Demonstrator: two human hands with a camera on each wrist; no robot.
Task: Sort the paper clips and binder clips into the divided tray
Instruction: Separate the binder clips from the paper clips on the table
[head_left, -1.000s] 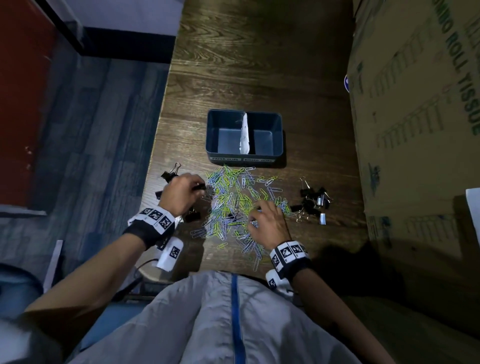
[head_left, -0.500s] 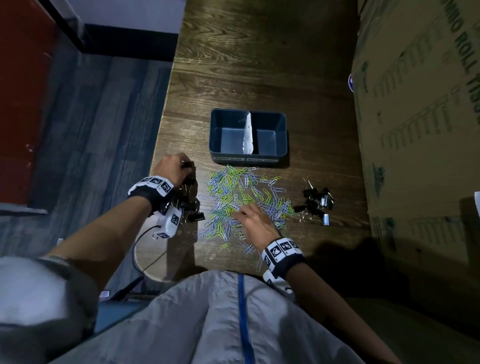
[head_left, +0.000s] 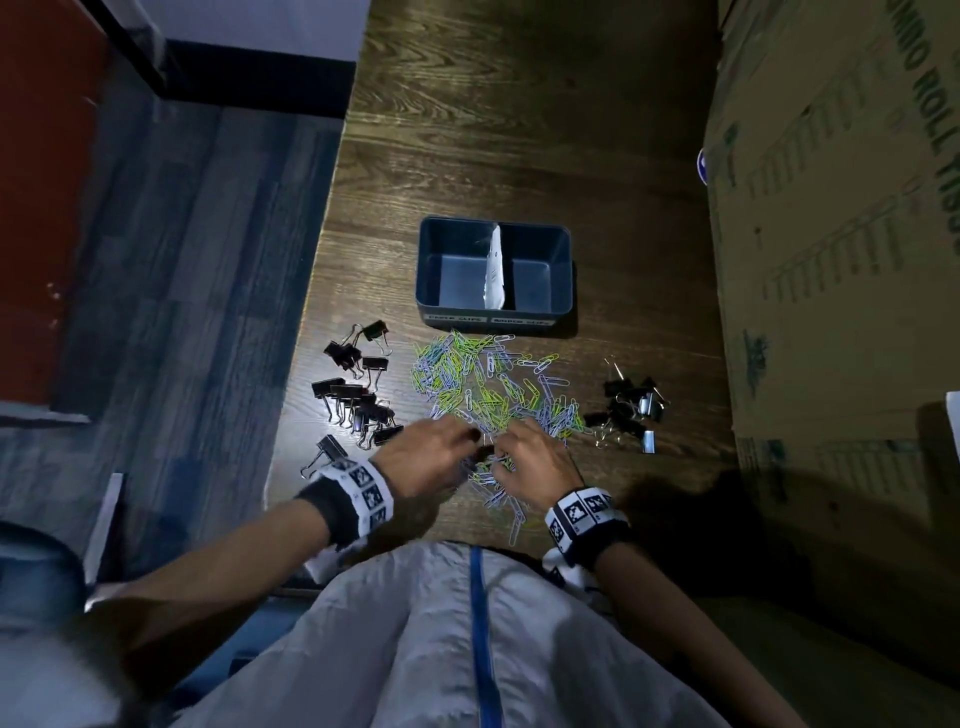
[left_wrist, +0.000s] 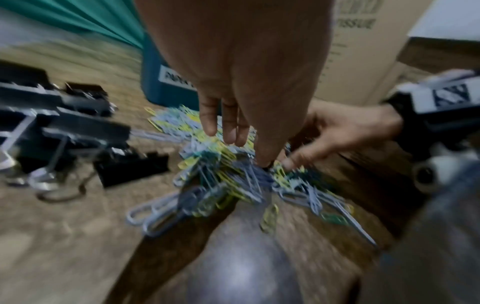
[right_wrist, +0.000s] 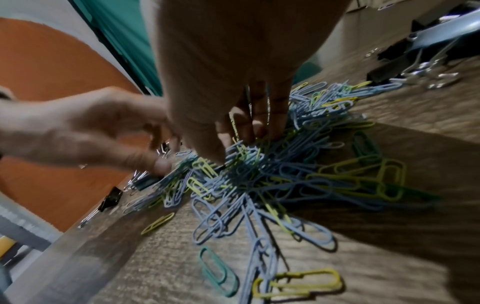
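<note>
Both hands were down in the near edge of the paper clips (head_left: 488, 400), the left hand (head_left: 426, 457) and right hand (head_left: 530, 457) almost touching, fingers curled into the pile, though I couldn't tell if either had actually pinched anything. The divided tray (head_left: 496, 317) sat just past the pile from the hands, both compartments bare, with binder clips (head_left: 358, 395) off to the left and more off to the right. Best bet, I reckoned, was scooping a bunch between both hands instead of picking singles, since those clips looked tangled.
</note>
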